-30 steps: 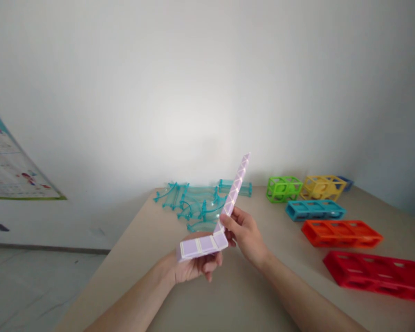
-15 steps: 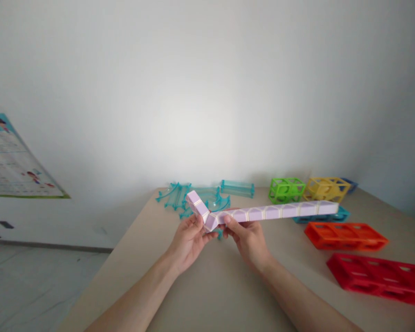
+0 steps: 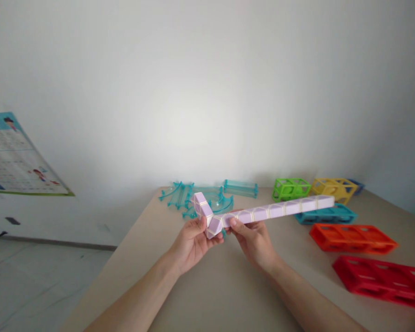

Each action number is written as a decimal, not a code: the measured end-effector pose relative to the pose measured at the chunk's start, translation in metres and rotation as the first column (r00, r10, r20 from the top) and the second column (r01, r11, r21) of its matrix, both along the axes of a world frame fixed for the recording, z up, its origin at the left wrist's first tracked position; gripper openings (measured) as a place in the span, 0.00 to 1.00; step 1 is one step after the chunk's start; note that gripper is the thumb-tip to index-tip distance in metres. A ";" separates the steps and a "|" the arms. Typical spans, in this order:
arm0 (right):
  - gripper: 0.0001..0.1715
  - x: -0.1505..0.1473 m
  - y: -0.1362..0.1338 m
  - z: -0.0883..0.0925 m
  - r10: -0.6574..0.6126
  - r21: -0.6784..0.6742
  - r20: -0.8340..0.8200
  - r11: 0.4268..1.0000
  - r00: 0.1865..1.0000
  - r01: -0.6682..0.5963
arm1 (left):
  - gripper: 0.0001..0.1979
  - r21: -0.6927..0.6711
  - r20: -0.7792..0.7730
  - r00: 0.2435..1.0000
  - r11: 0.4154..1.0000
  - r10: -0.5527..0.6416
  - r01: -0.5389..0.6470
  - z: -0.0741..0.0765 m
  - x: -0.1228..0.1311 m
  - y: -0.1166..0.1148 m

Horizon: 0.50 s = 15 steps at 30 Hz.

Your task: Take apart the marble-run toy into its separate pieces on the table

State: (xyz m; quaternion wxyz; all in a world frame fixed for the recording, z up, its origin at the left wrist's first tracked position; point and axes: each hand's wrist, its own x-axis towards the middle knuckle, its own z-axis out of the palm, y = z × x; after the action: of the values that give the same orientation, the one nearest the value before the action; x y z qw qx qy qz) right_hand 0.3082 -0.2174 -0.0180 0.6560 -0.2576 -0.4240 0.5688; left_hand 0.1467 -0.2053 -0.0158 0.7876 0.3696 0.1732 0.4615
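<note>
A lilac and white snake puzzle (image 3: 260,213) is held up above the table between both hands. Its long straight run stretches to the right and tilts slightly upward. At the left it bends, and a short end points up and to the left. My left hand (image 3: 191,244) is closed on the bent part, thumb on the near side. Just right of the bend, my right hand (image 3: 254,242) pinches the straight run with its thumb on top. Some of the fingers of both hands are hidden behind the puzzle.
Clear teal plastic pieces (image 3: 180,196) lie at the table's back edge. On the right are block frames: green (image 3: 291,189), yellow (image 3: 334,188), blue (image 3: 358,185), teal (image 3: 327,214), orange (image 3: 352,238) and red (image 3: 383,280). A poster (image 3: 24,157) hangs on the left wall.
The puzzle's straight run now slopes up more steeply to the right, and its bend sits slightly lower. Both hands keep their hold. The whole view has shifted a little.
</note>
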 end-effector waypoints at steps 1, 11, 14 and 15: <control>0.11 -0.001 -0.001 0.000 0.004 -0.011 -0.012 1.000 1.000 -0.004 | 0.15 0.003 0.009 1.000 1.000 -0.004 0.004 0.000 0.000 0.000; 0.12 -0.004 -0.004 0.001 0.004 -0.085 -0.064 0.996 0.998 -0.010 | 0.14 0.065 -0.033 0.999 0.997 0.042 -0.039 0.005 0.002 -0.002; 0.12 -0.006 -0.002 0.000 -0.038 -0.120 -0.106 0.992 0.994 0.025 | 0.13 0.075 -0.050 0.995 0.994 0.082 -0.078 0.004 0.005 -0.002; 0.12 -0.007 -0.002 -0.001 -0.054 -0.128 -0.118 0.991 0.991 0.039 | 0.12 0.079 -0.053 0.994 0.992 0.099 -0.095 0.003 0.006 -0.002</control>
State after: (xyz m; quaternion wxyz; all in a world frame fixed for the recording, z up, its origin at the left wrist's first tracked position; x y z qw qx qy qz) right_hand 0.3010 -0.2191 -0.0189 0.6763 -0.2731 -0.3404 0.5934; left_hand 0.1529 -0.2077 -0.0125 0.7443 0.4038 0.1955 0.4948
